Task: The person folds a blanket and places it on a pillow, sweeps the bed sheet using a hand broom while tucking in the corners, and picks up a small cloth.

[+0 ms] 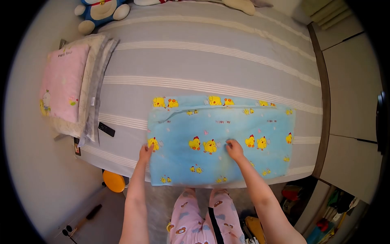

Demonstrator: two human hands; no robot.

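A light blue cloth (178,132) printed with yellow chicks lies folded at the near side of the bed, its upper layer stopping short of the far edge. My left hand (146,153) is closed on the cloth's left edge, thumb and fingers together. Near the middle of the cloth, my right hand (234,149) has curled fingers pinching the top layer. Shallow creases run along the far fold. Whether the cloth is a sheet, a cover or a case cannot be told.
The cloth rests on a grey striped bedspread (211,65). To the left are a black remote control (106,129) and stacked pillows with a pink pillow (67,83) on top. A blue plush toy (101,12) sits far left. An orange round stool (113,181) stands below the bed edge.
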